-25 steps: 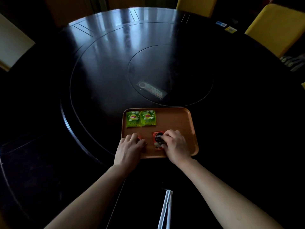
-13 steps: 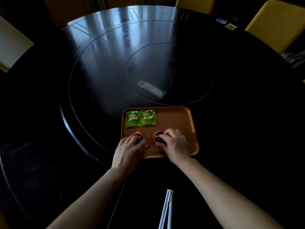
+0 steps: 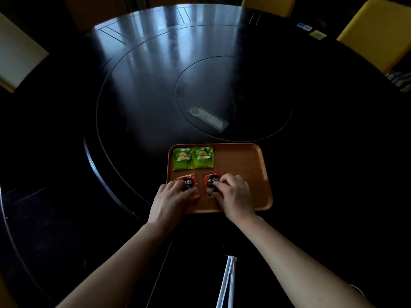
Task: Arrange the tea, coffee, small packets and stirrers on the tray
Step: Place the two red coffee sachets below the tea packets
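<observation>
Partly covered coffee packets
Fingers point(image 3: 189, 192) hide both packets' lower halves; the white stirrers point(image 3: 228, 283) run off the bottom edge.

tray point(image 3: 244, 161) right half bare, tea packets point(image 3: 193, 158) crowd left corner

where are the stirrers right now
In the head view, the white stirrers lie off the tray, on the dark table at the bottom edge, between the person's forearms.

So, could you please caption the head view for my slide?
Left hand and right hand each press a coffee sachet onto the tray, below two tea bags.
</observation>
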### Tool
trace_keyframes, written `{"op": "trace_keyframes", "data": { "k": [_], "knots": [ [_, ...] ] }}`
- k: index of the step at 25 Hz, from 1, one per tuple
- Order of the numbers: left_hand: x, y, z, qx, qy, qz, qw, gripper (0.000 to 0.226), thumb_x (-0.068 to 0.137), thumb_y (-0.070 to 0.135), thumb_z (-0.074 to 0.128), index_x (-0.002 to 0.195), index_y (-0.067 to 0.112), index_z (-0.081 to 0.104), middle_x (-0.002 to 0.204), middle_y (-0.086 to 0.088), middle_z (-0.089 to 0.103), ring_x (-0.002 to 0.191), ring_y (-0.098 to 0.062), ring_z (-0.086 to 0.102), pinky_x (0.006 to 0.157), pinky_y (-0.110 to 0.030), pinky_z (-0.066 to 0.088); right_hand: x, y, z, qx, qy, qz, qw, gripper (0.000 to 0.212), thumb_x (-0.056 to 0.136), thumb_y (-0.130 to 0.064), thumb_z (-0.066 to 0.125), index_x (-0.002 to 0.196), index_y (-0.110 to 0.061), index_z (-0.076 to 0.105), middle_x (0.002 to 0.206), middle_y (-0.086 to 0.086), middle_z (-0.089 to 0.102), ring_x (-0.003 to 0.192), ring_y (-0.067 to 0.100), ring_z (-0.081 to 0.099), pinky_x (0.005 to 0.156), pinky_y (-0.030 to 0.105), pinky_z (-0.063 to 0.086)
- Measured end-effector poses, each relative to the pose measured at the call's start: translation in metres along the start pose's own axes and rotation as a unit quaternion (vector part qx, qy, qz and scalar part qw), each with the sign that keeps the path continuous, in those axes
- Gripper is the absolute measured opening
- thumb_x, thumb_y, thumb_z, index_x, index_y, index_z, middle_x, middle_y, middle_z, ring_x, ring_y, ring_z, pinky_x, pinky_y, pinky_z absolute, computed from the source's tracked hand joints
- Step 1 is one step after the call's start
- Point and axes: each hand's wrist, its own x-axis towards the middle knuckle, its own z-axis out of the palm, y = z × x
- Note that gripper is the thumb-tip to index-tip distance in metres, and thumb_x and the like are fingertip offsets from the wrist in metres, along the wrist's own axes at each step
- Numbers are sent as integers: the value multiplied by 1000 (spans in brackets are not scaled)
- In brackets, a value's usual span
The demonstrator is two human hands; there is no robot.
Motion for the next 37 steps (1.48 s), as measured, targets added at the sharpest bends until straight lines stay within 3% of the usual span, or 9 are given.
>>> {"op": "trace_keyframes", "data": {
  "k": [10, 29, 37],
  "knots": [
    [5, -11, -13, 25, -21, 5, 999, 35, 77, 29, 79, 111, 27, 73, 122, -9, 69, 108, -32, 65, 94, -44, 48, 18, -24, 7, 10, 3, 5, 1000, 25, 86, -32, 63, 109, -23, 66, 105, 4, 57, 95, 26, 50, 74, 38, 38],
    [12, -10, -11, 24, 0, -19, 1000, 36, 75, 29, 80, 110, 31, 72, 121, -7, 68, 106, -32, 64, 83, -41, 51, 25, -26, 8, 20, 2, 25, 999, 29, 83, -30, 70, 111, -23, 65, 107, 3, 57, 97, 26, 50, 75, 39, 37],
    [7, -13, -3, 3, 33, -24, 999, 36, 81, 29, 76, 116, 30, 68, 121, -3, 66, 110, -29, 62, 85, -43, 50, 22, -23, 9, 50, 6, 36, 998, 30, 84, -30, 71, 113, -23, 66, 108, 4, 59, 99, 26, 50, 76, 38, 36]
  ]
}}
